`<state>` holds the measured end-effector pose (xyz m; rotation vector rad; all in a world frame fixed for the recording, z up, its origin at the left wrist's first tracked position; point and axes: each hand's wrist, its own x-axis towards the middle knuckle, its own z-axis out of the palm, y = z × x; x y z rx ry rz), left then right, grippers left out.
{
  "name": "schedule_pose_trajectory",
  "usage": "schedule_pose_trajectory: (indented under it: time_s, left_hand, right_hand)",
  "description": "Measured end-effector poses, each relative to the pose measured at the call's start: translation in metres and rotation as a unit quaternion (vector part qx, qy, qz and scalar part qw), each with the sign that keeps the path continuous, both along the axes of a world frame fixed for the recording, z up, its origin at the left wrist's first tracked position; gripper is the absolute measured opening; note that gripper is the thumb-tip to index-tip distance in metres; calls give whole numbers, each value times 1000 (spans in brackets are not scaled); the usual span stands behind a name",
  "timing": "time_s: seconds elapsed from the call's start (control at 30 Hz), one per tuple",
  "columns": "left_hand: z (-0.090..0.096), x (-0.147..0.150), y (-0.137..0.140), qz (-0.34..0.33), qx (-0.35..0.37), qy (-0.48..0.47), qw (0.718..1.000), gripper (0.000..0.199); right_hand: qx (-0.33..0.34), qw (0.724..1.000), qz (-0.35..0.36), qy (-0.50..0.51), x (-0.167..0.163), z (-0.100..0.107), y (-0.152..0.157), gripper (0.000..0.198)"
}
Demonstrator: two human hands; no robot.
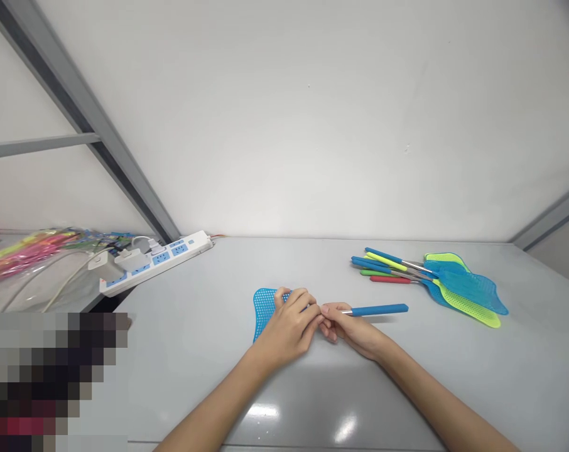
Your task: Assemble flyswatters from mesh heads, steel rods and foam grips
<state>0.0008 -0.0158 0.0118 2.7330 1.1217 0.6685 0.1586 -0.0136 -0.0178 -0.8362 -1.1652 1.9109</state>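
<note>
The blue fly swatter (379, 310) lies crosswise right under my fingers, its long axis running left to right. My left hand (291, 323) is closed over the neck, though the exact pinch is hidden, with the mesh head (264, 306) poking out left of those fingers. My right hand (341, 323) pinches the metal shaft just beside it, the handle pointing off rightward. Beyond, to the right and nearer my right hand, is a pile of swatters (470, 285).
</note>
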Motion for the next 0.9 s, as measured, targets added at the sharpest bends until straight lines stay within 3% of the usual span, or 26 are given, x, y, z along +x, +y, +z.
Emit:
schedule_pose_trajectory:
  time_s: [0.47,0.9]
  left_hand:
    - [5,2,1,-16,-45,-24,999,18]
    - [8,0,5,-12,-65,-29,997,16]
  right_hand:
    - [-39,999,-17,18,-3,-3,-2,23]
    - [-34,999,-27,-7,-4,-2,-2,29]
